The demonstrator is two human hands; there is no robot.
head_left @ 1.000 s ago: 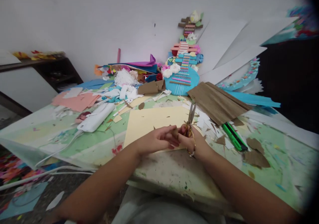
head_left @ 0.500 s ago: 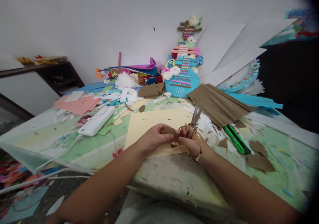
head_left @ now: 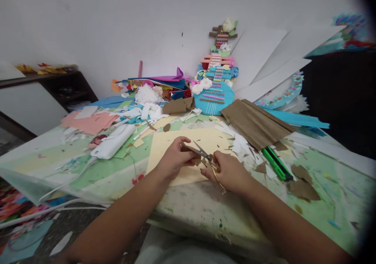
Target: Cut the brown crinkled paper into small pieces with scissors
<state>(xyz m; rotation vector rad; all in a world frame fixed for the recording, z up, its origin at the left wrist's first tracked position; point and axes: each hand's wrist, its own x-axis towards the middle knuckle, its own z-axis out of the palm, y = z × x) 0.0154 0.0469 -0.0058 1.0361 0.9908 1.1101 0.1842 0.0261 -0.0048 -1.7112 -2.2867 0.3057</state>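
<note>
My right hand (head_left: 230, 172) grips a pair of scissors (head_left: 205, 153) by the handles. Their blades are spread and point left at my left hand (head_left: 174, 158). Between the thumb and fingers of that hand is a small piece of brown paper (head_left: 185, 147), mostly hidden by the fingers and blades. Both hands are above a cream sheet (head_left: 160, 148) near the table's front edge, with small brown scraps scattered on it. A gold bangle (head_left: 217, 179) hangs at my right wrist.
Right of the hands lie a green utility knife (head_left: 276, 164), brown crepe paper (head_left: 258, 123) and paper scraps (head_left: 305, 183). To the left is a white glue gun or similar corded device (head_left: 114, 141). A blue paper guitar (head_left: 213, 99) leans against the wall behind.
The scissors have swung from pointing up and away to pointing left, blades at the paper. My right hand has let go of the brown paper; my left hand has turned upward with it.
</note>
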